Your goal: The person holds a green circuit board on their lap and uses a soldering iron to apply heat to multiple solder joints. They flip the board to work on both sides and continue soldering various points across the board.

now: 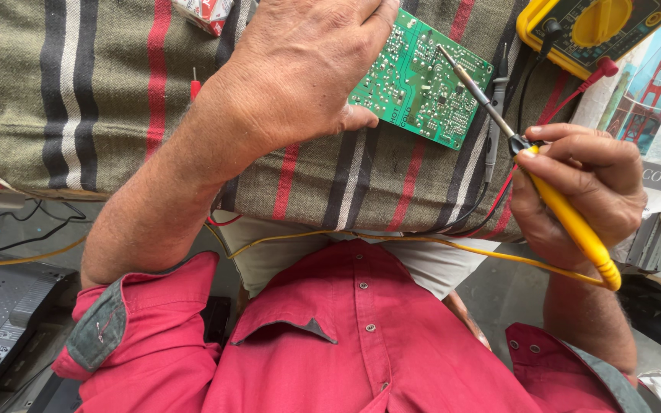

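Left hand (300,73) pressing down on green circuit board (422,80) atop striped cloth (78,92). Right hand (579,191) clamped around yellow soldering iron (568,218), tip over board. Yellow meter (598,30) nearby.

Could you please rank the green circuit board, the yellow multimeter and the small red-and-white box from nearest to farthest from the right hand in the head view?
From the right hand:
1. Green circuit board, just up-left, under the soldering iron's tip.
2. Yellow multimeter, above at the top edge; close to the board's distance, so hard to call.
3. Small red-and-white box, far left, beyond the left hand.
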